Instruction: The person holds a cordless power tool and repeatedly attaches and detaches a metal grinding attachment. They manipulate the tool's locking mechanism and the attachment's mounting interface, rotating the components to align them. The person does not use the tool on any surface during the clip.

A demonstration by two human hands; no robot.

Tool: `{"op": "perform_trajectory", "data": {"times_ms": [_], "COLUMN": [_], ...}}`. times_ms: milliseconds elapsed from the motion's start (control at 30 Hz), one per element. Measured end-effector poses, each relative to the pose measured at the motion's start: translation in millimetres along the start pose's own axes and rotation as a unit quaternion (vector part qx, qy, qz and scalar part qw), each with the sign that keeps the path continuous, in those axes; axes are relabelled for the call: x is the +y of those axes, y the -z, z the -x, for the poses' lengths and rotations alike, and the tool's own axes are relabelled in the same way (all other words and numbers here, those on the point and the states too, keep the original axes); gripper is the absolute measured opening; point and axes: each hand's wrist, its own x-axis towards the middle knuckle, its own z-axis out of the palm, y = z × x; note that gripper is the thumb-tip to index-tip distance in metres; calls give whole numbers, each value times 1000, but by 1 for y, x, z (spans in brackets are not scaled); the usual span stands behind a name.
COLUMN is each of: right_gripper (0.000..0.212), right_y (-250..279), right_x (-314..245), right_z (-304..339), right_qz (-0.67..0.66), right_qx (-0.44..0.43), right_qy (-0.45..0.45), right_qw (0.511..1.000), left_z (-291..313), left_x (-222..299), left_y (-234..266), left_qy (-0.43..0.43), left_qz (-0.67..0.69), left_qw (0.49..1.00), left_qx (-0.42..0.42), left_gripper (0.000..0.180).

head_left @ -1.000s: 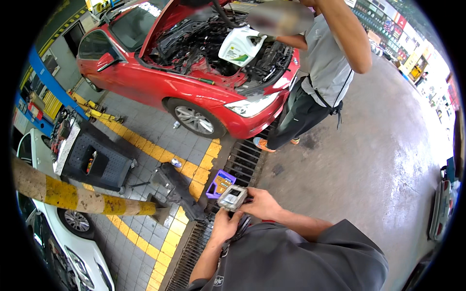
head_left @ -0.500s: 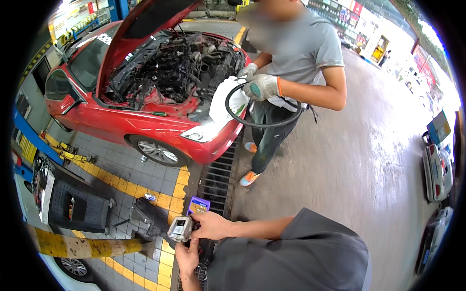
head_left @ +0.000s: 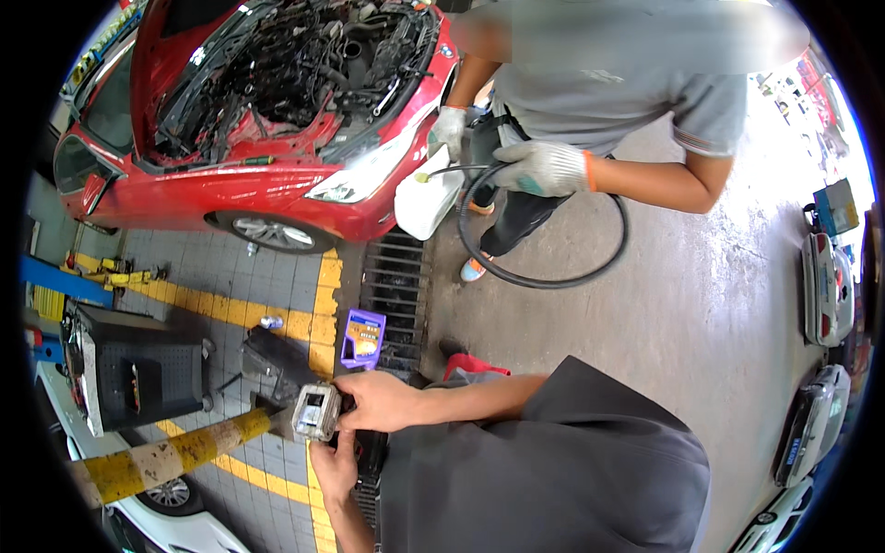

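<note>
Low in the head view, my right hand [head_left: 383,402] is closed on the right edge of a small boxy device [head_left: 316,412] with a pale grey casing and a little screen. My left hand [head_left: 334,468] is just below it, its fingers closed up against the device's lower edge. How far those fingers wrap round it is partly hidden. Ahead, a co-worker in grey holds a black hose [head_left: 590,276] bent in a loop, with a gloved hand [head_left: 544,170]. The other gloved hand [head_left: 449,131] is at a white container [head_left: 429,198], where the hose's end also lies.
A red car [head_left: 230,194] stands far left, its bonnet raised over the engine. Beyond my hands, a purple jug [head_left: 363,339] stands by a floor grate [head_left: 395,267]. A yellow-and-white post [head_left: 175,453], a black tool cart [head_left: 152,369] and a dark bulky object [head_left: 277,359] are nearby on the left.
The view has tipped lower and shifted. The co-worker has come nearer, and the hose loop has swung right and down with the gloved hands drawn apart. My hands keep the device between them.
</note>
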Motion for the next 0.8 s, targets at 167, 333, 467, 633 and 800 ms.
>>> {"op": "perform_trajectory", "data": {"times_ms": [167, 333, 467, 633, 800], "right_gripper": [43, 43, 45, 46, 47], "right_y": [5, 6, 2, -8, -30], "right_x": [3, 4, 3, -7, -5], "right_z": [4, 8, 9, 12, 22], "right_qz": [-22, -33, 3, 29, 23], "right_qx": [12, -16, -42, -55, -39], "right_qy": [-3, -15, -11, -19, 2], "right_qw": [1000, 999, 999, 998, 999], "left_z": [0, 9, 19, 27, 43], "left_x": [-2, -24, -21, -26, -38], "left_y": [-6, -7, -12, 1, 10], "left_qy": [47, 82, 77, 61, 64], "left_qz": [7, 19, 51, 34, 33], "left_qw": [999, 996, 995, 997, 997], "left_qx": [-22, -2, 22, 15, 15], "left_gripper": [24, 28, 26, 27, 25]}}
